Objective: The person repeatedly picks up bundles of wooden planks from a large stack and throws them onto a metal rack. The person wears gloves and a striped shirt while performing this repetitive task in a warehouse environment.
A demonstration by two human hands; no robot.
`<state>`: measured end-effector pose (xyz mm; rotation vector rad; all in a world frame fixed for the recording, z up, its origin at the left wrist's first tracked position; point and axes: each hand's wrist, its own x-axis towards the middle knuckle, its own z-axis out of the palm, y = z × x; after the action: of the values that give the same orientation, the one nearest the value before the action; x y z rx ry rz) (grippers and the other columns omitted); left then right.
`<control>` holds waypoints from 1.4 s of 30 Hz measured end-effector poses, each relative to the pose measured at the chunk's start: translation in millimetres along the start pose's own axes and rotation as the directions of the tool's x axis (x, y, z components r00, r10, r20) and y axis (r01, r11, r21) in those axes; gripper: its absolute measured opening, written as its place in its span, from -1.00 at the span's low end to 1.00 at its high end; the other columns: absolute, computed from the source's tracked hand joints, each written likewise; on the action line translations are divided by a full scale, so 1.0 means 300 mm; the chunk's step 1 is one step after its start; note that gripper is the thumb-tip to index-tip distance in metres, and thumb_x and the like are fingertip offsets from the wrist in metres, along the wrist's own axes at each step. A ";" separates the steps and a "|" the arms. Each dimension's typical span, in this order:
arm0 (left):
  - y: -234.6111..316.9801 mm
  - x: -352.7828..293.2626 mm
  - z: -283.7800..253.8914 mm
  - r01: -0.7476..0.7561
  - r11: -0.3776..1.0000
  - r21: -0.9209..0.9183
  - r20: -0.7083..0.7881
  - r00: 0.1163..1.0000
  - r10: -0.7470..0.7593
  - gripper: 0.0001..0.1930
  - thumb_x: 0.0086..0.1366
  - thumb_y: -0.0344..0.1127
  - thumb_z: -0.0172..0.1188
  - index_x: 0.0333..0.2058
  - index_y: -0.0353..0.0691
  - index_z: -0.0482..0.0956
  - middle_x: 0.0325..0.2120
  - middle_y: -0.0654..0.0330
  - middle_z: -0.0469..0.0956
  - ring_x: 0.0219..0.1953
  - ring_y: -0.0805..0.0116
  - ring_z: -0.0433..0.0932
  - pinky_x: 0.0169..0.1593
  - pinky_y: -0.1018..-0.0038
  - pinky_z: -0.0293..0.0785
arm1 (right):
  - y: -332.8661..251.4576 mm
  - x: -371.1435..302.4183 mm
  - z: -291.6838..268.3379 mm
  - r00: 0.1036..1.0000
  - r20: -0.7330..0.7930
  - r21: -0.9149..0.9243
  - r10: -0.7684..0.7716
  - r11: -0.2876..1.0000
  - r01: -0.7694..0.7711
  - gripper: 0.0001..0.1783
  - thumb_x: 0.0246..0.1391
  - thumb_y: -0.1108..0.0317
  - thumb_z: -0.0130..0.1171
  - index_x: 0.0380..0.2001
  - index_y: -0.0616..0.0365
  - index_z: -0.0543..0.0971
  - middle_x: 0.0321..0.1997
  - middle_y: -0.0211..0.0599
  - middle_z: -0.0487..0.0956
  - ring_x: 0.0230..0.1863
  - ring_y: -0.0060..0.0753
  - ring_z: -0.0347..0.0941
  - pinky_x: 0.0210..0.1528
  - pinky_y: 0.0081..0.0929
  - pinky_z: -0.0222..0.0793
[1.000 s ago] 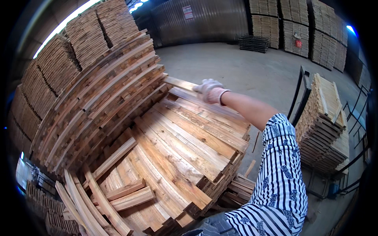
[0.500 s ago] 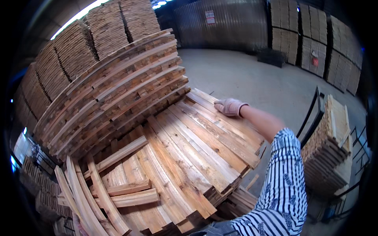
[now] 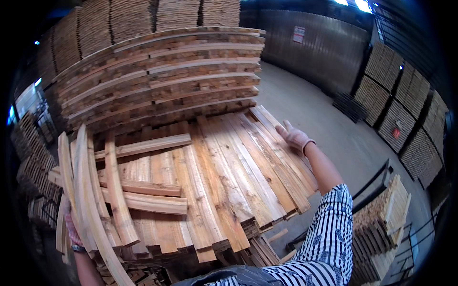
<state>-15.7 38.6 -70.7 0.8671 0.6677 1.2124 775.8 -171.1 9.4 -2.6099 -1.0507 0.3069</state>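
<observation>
Right hand (image 3: 295, 137), gloved, is sitting at the right edge of the plank layer (image 3: 214, 176), by the outermost plank (image 3: 264, 117), which is running along that edge; fingers are standing apart, nothing showing in its grasp, can't tell if it's touching wood. Left hand (image 3: 70, 221), also gloved, is sitting off the left edge near the front corner, beside the long planks (image 3: 87, 200); they're hiding most of it, so can't tell how closed it is or what it's holding. Three shorter planks (image 3: 157, 202) are lying crosswise on the left half. Taller stack (image 3: 162, 78) is standing along the far edge.
</observation>
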 end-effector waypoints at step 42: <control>0.025 -0.120 0.348 0.046 0.984 -0.172 0.066 0.997 -0.035 -0.31 0.38 0.07 0.06 0.30 -0.34 0.33 0.16 -0.11 0.52 0.06 0.08 0.62 0.13 0.22 0.60 | -0.846 -0.266 0.295 0.696 0.142 0.540 -0.704 0.644 0.541 -0.19 0.30 -0.12 0.07 0.41 0.19 0.22 0.10 -0.02 0.60 -0.02 -0.35 0.59 0.06 -0.43 0.48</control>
<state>58.1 -17.2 -10.0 0.7392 0.5185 1.1836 530.7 -35.7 25.3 -1.6440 -1.6937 0.7457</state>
